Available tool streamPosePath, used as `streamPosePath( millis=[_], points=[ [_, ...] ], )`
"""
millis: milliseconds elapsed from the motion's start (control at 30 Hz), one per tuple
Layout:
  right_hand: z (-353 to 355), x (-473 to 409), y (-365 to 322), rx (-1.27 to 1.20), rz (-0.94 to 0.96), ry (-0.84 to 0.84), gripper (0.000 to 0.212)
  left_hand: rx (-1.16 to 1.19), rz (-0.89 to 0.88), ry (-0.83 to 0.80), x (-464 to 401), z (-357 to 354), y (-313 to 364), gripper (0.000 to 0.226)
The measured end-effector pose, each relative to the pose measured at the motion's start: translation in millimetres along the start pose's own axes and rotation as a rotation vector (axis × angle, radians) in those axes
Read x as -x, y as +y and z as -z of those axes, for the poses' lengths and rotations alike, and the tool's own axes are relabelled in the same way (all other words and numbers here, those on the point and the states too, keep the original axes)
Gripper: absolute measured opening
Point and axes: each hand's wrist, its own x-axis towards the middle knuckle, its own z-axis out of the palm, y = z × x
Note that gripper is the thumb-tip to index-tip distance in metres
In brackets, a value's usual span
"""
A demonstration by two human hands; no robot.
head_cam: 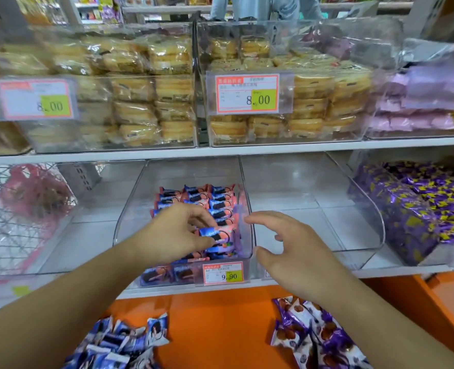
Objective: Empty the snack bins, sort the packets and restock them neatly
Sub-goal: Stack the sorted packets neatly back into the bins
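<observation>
Restocking is partly done: pink packets (215, 206) line the middle bin (130, 217), where the left hand (175, 233) pinches 1. The right hand (295, 251) hovers wide and holds nothing. The right bin (364, 217) looks bare, and 2 sorted piles, blue packets (122, 344) and purple packets (316, 334), wait nearby.

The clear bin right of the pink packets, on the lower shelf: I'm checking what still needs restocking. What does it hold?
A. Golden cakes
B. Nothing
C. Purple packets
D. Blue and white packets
B: the clear bin beside the one with the pink packets shows only its bare bottom, and the open right hand in front of it holds nothing.
</observation>
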Motion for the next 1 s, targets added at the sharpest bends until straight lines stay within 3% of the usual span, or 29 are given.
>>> streamPosePath(
  millis=[200,1000],
  points=[
    [0,-4,9,-0.015,-0.044,0.037,0.044,-0.269,-0.026,-0.037,-28,-26,-4,0.018],
    [2,5,1,0.02,-0.028,-0.012,0.041,-0.16,0.004,-0.056,-21,-21,-19,0.008]
  ],
)
